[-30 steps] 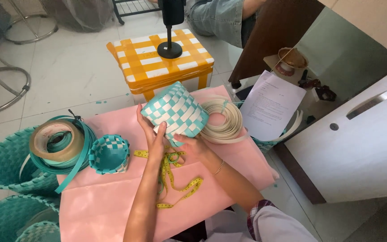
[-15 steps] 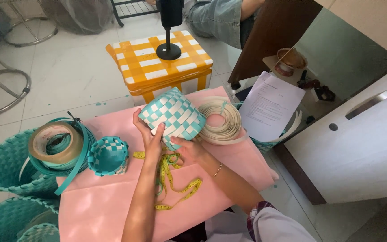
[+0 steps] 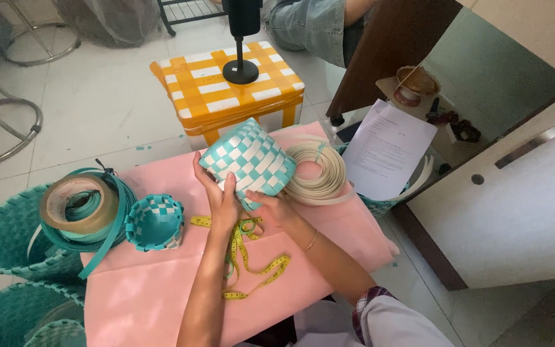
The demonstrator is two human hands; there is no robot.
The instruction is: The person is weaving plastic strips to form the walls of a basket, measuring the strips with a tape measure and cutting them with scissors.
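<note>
- Nearest: yellow tape measure lies loose on the pink sheet, just below both hands; keep forearms off it so it doesn't snag.
- L hand cups the near-left side of the small woven basket, fingers spread up its wall; R hand grips its lower edge w/ fingers curled under; both closed on the basket, neither free.
- Basket is teal-and-white checker weave, tilted, base facing up and away, held just above the sheet near its far edge; judgement: steady it w/ L palm, let R fingertips work the rim strips; firm but light, since the wall likely flexes.
- Left of hands: finished small teal basket upright on the sheet; beside it a teal strip coil w/ a tape roll on top.
- Right, touching the held basket: cream strip coil.
- Far: orange-and-white woven stool carrying a black stand; paper sheet at right.
</note>
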